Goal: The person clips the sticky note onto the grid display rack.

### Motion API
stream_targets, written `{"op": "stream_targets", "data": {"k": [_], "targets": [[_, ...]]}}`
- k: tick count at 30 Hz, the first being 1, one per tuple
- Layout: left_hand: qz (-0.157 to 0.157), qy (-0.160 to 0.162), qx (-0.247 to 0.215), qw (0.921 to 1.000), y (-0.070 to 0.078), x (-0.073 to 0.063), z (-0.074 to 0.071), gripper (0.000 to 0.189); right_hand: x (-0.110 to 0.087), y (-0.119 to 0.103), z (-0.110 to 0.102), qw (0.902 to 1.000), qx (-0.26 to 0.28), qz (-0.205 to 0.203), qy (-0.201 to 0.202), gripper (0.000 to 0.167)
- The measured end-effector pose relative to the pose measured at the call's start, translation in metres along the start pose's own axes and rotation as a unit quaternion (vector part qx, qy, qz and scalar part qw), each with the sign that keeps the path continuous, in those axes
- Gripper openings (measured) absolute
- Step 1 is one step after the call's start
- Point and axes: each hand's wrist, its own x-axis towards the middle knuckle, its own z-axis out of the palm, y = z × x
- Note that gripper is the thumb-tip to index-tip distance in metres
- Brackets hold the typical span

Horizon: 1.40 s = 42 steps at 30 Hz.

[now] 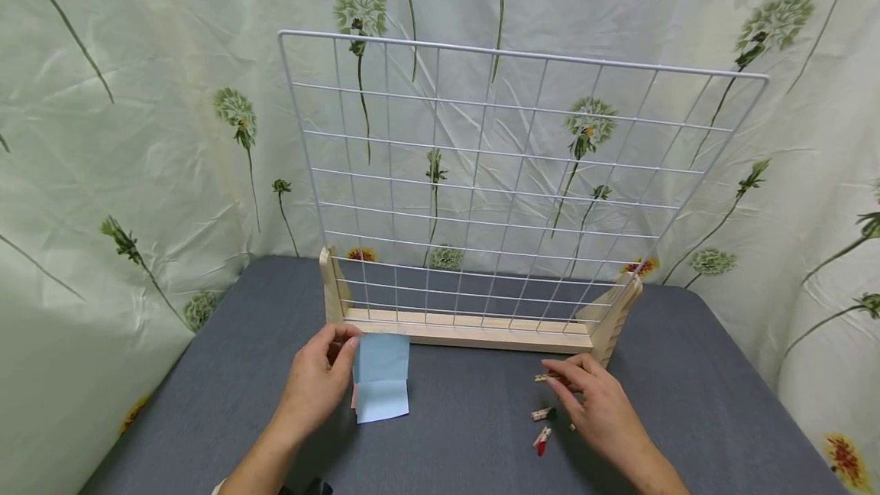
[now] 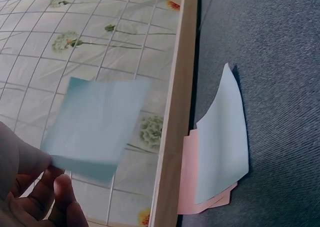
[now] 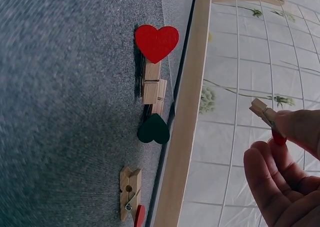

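Observation:
Between thumb and fingers, my left hand (image 1: pixel 321 369) pinches a light blue paper note (image 2: pixel 97 127) by one edge, raised above the table. Below it, a second blue note (image 2: pixel 225 142) with a curled-up edge lies over several pink notes (image 2: pixel 189 177). My right hand (image 1: pixel 598 403) pinches a small wooden clothespin (image 3: pixel 263 110) with a red heart on it. Near that hand, more clothespins rest on the table: one with a red heart (image 3: pixel 157 43), one with a dark green heart (image 3: pixel 154 129), and one on its side (image 3: pixel 130 193) with a red heart partly cut off by the frame.
A white wire grid (image 1: pixel 479 152) leans back in a wooden stand (image 1: pixel 474 333) behind both hands. Dark grey cloth (image 1: pixel 467 418) covers the table. A flower-printed curtain (image 1: pixel 172 136) hangs behind and at the sides. A small black object (image 1: pixel 318 487) shows at the bottom edge.

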Motion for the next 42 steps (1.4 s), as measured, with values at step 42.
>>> {"op": "stream_targets", "data": {"k": [42], "targets": [[-0.061,0.032,-0.182,0.9808,0.031,0.039,0.019,0.022,0.002,0.01,-0.003,0.9995,-0.003,-0.012,0.029,0.035]]}}
